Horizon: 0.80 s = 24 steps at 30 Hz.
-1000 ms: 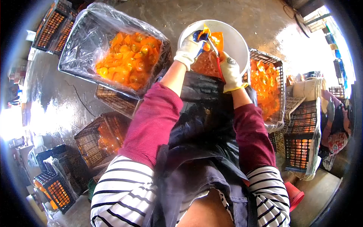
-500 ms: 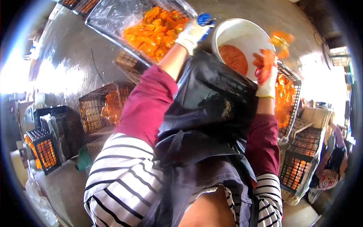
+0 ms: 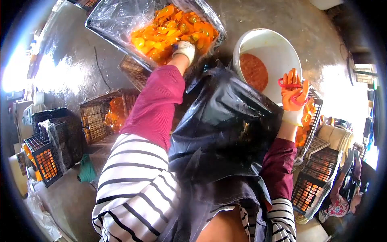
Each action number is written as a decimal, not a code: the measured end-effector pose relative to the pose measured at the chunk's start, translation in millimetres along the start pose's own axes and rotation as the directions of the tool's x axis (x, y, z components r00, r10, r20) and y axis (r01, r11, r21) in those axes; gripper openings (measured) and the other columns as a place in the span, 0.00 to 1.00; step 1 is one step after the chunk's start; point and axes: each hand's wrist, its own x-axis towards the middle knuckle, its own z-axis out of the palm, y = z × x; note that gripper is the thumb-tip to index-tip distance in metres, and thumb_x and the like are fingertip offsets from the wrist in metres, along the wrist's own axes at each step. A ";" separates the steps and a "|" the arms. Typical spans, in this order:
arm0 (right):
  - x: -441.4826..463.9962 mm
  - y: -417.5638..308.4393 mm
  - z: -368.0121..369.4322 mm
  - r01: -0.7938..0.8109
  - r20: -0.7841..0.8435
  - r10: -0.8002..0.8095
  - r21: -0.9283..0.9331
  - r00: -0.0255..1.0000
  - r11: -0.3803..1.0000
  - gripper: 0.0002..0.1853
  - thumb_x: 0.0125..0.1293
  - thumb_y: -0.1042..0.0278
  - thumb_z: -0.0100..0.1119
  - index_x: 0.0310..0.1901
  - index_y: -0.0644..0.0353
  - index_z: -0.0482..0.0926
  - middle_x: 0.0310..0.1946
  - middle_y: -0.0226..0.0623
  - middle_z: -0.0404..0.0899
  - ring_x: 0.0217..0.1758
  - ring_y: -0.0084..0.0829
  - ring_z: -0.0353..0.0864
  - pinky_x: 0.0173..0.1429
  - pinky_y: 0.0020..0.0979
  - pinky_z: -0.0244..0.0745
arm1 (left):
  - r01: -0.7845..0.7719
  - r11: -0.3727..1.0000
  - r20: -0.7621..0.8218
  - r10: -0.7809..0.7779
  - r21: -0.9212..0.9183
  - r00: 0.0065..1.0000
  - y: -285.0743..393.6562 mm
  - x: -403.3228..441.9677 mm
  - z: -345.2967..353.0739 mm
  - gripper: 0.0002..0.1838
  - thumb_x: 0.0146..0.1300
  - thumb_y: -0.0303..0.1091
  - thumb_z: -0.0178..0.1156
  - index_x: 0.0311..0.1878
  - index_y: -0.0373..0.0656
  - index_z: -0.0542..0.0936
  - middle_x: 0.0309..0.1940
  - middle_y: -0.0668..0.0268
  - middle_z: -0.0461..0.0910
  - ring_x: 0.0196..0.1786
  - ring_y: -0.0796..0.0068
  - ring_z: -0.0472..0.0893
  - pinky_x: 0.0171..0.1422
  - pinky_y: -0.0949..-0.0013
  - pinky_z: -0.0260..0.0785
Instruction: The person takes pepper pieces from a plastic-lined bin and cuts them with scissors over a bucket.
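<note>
My left hand (image 3: 184, 49), in a white glove, reaches into orange and yellow pieces (image 3: 163, 30) that look like cut peppers. They lie in a crate lined with clear plastic (image 3: 117, 22). Its fingers are hidden against the pieces. My right hand (image 3: 293, 97), in a glove with orange palm and fingers, is at the near right rim of a white bucket (image 3: 292, 48). Red loops like scissor handles (image 3: 289, 85) circle its fingers and thumb; no blades show. The fingers are stretched out. Inside the bucket lies a reddish mash (image 3: 254, 72).
Beside my right wrist stands a crate of orange peppers (image 3: 307, 117). Further crates stand at right (image 3: 312, 189), at left (image 3: 94, 117) and far left (image 3: 48, 161). A black apron (image 3: 225, 121) covers my lap. The grey floor (image 3: 238, 14) looks wet.
My left hand has moved from the crate's right edge down into the orange pieces. My right hand has lowered; the orange blur beside it over the bucket rim is gone.
</note>
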 end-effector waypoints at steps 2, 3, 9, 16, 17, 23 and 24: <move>-1.1 1.9 -0.4 0.078 -0.160 -0.087 -0.064 0.983 0.995 0.25 0.70 0.54 0.46 0.57 0.70 0.69 0.60 0.48 0.70 0.62 0.42 0.71 0.70 0.46 0.61 | -0.021 0.999 0.021 0.022 -0.035 1.000 0.1 4.0 1.1 0.16 0.63 0.34 0.51 0.50 0.46 0.81 0.50 0.58 0.80 0.52 0.62 0.80 0.52 0.60 0.74; -0.8 2.3 -2.5 0.088 -0.157 -0.099 -0.080 0.983 0.993 0.26 0.70 0.54 0.46 0.57 0.71 0.68 0.60 0.49 0.70 0.63 0.43 0.70 0.71 0.46 0.60 | -0.034 0.998 0.034 0.036 -0.049 0.999 -0.2 3.1 2.4 0.15 0.62 0.34 0.51 0.48 0.46 0.83 0.48 0.58 0.81 0.52 0.63 0.81 0.52 0.62 0.74; -6.8 17.2 16.0 0.132 -0.232 -0.187 -0.233 0.954 0.963 0.30 0.65 0.55 0.56 0.62 0.65 0.62 0.66 0.53 0.60 0.68 0.50 0.61 0.71 0.52 0.57 | 0.075 0.318 0.055 -0.073 -0.945 0.996 -33.9 -45.2 -7.4 0.24 0.57 0.49 0.61 0.54 0.47 0.77 0.46 0.59 0.81 0.43 0.68 0.81 0.47 0.64 0.72; 1.2 26.9 25.5 -0.026 -0.307 -0.151 -0.504 0.940 0.863 0.31 0.65 0.46 0.53 0.59 0.65 0.66 0.59 0.52 0.70 0.62 0.43 0.70 0.65 0.41 0.66 | -0.277 -0.806 -0.056 -0.292 -0.524 0.955 -29.5 -23.4 -0.5 0.20 0.68 0.45 0.53 0.52 0.37 0.76 0.44 0.61 0.81 0.43 0.66 0.81 0.44 0.65 0.74; 2.5 26.3 7.7 -0.024 -0.288 -0.146 -0.512 0.946 0.859 0.28 0.67 0.47 0.50 0.58 0.64 0.67 0.56 0.51 0.72 0.58 0.42 0.73 0.60 0.39 0.69 | -0.309 -0.834 -0.152 -0.270 -0.456 0.951 -18.9 -25.1 -23.1 0.18 0.68 0.44 0.52 0.48 0.37 0.78 0.42 0.61 0.82 0.43 0.67 0.81 0.46 0.64 0.74; -4.3 44.0 16.6 -0.240 -0.379 -0.010 -0.605 0.925 0.759 0.19 0.72 0.55 0.45 0.55 0.60 0.72 0.45 0.44 0.80 0.43 0.36 0.81 0.46 0.34 0.78 | -0.727 -0.043 -0.662 -0.380 -0.685 0.646 70.7 -21.9 -127.8 0.15 0.66 0.43 0.52 0.45 0.40 0.78 0.39 0.61 0.81 0.44 0.68 0.80 0.47 0.67 0.73; 0.6 51.8 5.8 -0.239 -0.359 -0.009 -0.640 0.933 0.731 0.17 0.70 0.59 0.49 0.54 0.60 0.73 0.44 0.41 0.80 0.43 0.34 0.80 0.47 0.33 0.77 | -0.674 -0.175 -0.587 -0.369 -0.717 0.721 88.2 -22.3 -134.7 0.16 0.66 0.44 0.52 0.46 0.41 0.77 0.39 0.61 0.81 0.44 0.68 0.80 0.47 0.68 0.72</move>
